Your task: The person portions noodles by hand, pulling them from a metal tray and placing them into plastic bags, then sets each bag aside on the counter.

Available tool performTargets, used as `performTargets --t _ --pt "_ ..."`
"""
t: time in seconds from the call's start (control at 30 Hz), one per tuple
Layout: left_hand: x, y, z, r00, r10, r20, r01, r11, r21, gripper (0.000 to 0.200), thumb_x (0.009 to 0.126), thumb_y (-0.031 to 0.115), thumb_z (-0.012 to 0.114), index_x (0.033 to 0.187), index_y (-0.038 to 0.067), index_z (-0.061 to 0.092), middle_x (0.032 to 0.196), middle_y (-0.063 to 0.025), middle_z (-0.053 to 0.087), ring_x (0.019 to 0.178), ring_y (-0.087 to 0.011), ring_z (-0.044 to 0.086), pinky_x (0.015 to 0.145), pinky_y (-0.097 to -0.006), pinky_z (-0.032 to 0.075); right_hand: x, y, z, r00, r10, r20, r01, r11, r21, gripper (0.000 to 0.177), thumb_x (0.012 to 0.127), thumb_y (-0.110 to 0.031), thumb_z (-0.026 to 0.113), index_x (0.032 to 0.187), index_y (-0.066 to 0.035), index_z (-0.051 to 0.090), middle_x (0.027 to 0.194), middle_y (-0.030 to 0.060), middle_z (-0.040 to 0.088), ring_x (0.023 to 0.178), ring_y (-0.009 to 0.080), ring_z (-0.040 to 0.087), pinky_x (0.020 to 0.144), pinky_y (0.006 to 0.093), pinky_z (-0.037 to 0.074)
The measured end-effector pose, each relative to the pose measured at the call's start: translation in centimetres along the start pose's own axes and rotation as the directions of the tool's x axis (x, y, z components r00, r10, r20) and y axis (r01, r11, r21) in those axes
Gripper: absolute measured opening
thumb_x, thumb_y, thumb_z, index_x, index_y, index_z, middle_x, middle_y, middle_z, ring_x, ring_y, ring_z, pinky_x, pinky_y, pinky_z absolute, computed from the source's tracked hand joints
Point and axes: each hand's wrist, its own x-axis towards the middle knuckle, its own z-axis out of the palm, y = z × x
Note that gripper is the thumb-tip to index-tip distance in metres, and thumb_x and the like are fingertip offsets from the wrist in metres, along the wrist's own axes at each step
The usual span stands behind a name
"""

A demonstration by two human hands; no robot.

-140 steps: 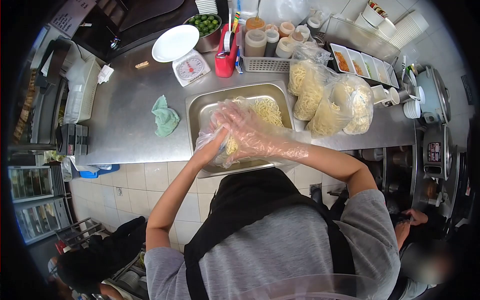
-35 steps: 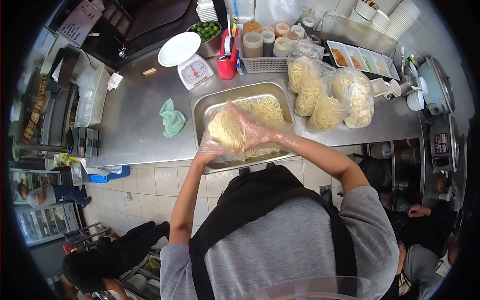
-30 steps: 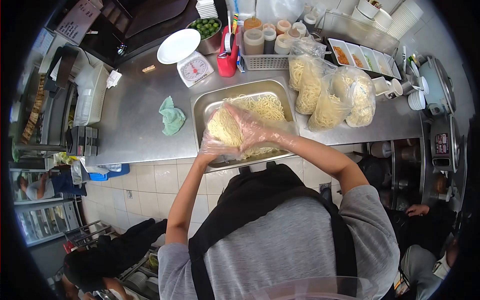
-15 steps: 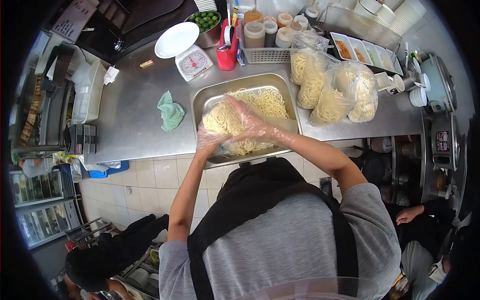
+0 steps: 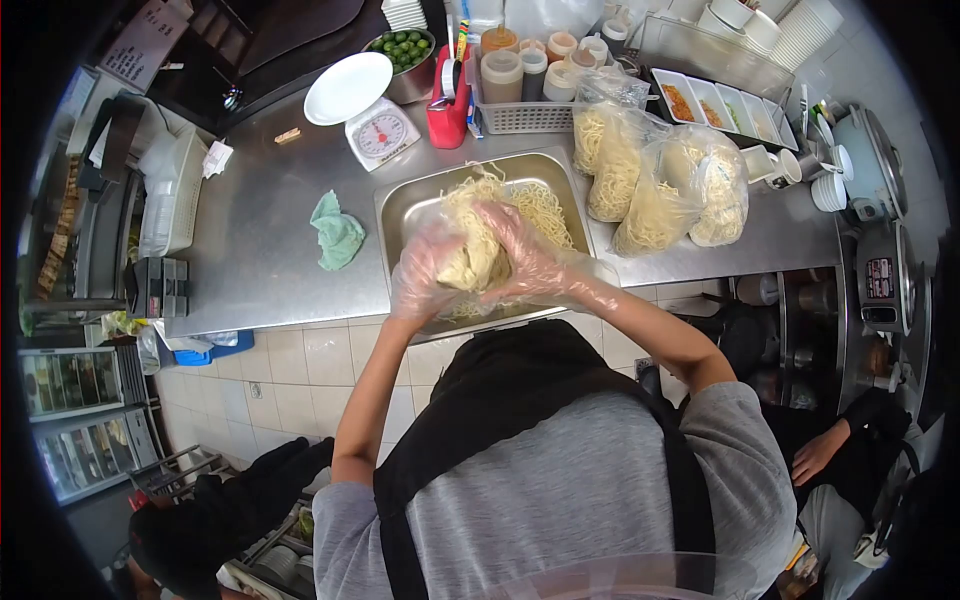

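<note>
Both my hands wear clear plastic gloves and grip one bundle of pale yellow noodles point(image 5: 470, 245) above a steel tray point(image 5: 392, 200). My left hand point(image 5: 425, 265) cups the bundle from the left, its fingers partly hidden by the glove's glare. On the other side my right hand point(image 5: 520, 250) presses against it, fingers wrapped over the noodles. Loose noodles point(image 5: 542, 212) lie in the tray's right part. To the right of the tray stand several clear bags of noodles point(image 5: 640, 190).
Left of the tray lies a green cloth point(image 5: 338, 232); a dial scale point(image 5: 382, 135) with a white plate is behind. A basket of sauce bottles point(image 5: 535, 117) and a topping tray point(image 5: 722, 108) line the back. Other people point(image 5: 835, 450) are at lower right and lower left.
My hands have lifted the noodle bundle higher and turned it more upright, closing in from both sides. The view has shifted slightly.
</note>
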Motion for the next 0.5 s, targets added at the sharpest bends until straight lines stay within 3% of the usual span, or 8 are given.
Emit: performTargets --t 0.1,0.13,0.23,0.27,0.33,0.47,0.5 --pt "0.2 0.4 0.6 0.986 0.075 0.151 -0.096 0.986 0.139 0.063 0.058 0.031 0.084 0.115 0.016 0.061 0.128 -0.0170 0.049 0.115 -0.0381 0.048 0.096 -0.0439 0.042 0.0 -2.0 -3.1 0.984 0.181 0.011 -0.180 0.970 0.161 0.107 0.056 -0.048 0.084 0.141 -0.006 0.032 0.136 0.0200 0.035 0.127 0.0361 0.034 0.109 0.0425 0.026" --pt "0.0 0.8 0.5 0.988 0.061 0.141 -0.074 0.993 0.092 0.068 0.054 0.033 0.086 0.114 0.012 0.060 0.119 -0.0119 0.054 0.125 -0.0340 0.043 0.099 -0.0406 0.038 0.0 -0.8 -2.9 0.987 0.152 -0.050 -0.143 0.978 0.152 0.096 0.060 -0.047 0.082 0.137 -0.009 0.040 0.132 0.0183 0.037 0.128 0.0342 0.034 0.108 0.0410 0.027" --pt "0.4 1.0 0.2 0.988 0.037 0.149 -0.033 0.999 -0.025 0.081 0.052 0.033 0.087 0.123 0.012 0.055 0.134 -0.0197 0.042 0.125 -0.0370 0.040 0.102 -0.0424 0.037 0.8 0.7 -2.2 0.992 0.122 -0.015 -0.121 0.991 0.061 0.091 0.063 -0.045 0.081 0.137 -0.011 0.040 0.133 0.0169 0.036 0.129 0.0324 0.032 0.108 0.0405 0.027" --pt "0.2 1.0 0.3 0.991 -0.021 0.131 0.041 0.987 -0.154 0.089 0.051 0.034 0.088 0.128 0.011 0.049 0.135 -0.0197 0.041 0.126 -0.0363 0.040 0.103 -0.0422 0.036 0.8 0.7 -2.0 0.992 0.122 -0.017 -0.121 0.991 0.058 0.087 0.067 -0.041 0.080 0.137 -0.010 0.039 0.133 0.0159 0.036 0.129 0.0321 0.032 0.108 0.0412 0.027" --pt "-0.3 1.0 0.6 0.983 -0.140 0.117 0.176 0.899 -0.402 0.104 0.049 0.035 0.089 0.137 0.008 0.039 0.138 -0.0199 0.038 0.127 -0.0350 0.038 0.105 -0.0416 0.033 0.9 -0.4 -0.6 0.976 0.131 -0.173 -0.111 0.986 0.121 0.085 0.070 -0.037 0.079 0.138 -0.009 0.036 0.133 0.0158 0.036 0.129 0.0320 0.032 0.108 0.0415 0.027" --pt "-0.4 1.5 -0.3 0.972 -0.131 0.194 0.189 0.928 -0.321 0.133 0.041 0.040 0.091 0.146 0.003 0.018 0.139 -0.0191 0.036 0.128 -0.0327 0.037 0.107 -0.0398 0.031 1.3 -2.0 3.3 0.933 0.178 -0.312 -0.118 0.972 0.201 0.083 0.074 -0.032 0.077 0.139 -0.008 0.033 0.133 0.0168 0.036 0.127 0.0330 0.033 0.107 0.0422 0.028" --pt "-0.4 2.0 -0.3 0.956 -0.199 0.214 0.278 0.846 -0.455 0.135 0.040 0.040 0.091 0.146 0.003 0.017 0.139 -0.0194 0.035 0.128 -0.0329 0.037 0.107 -0.0392 0.031 1.3 -2.5 3.7 0.923 0.207 -0.324 -0.144 0.967 0.210 0.080 0.075 -0.030 0.076 0.139 -0.008 0.033 0.134 0.0157 0.036 0.128 0.0320 0.033 0.108 0.0416 0.028"
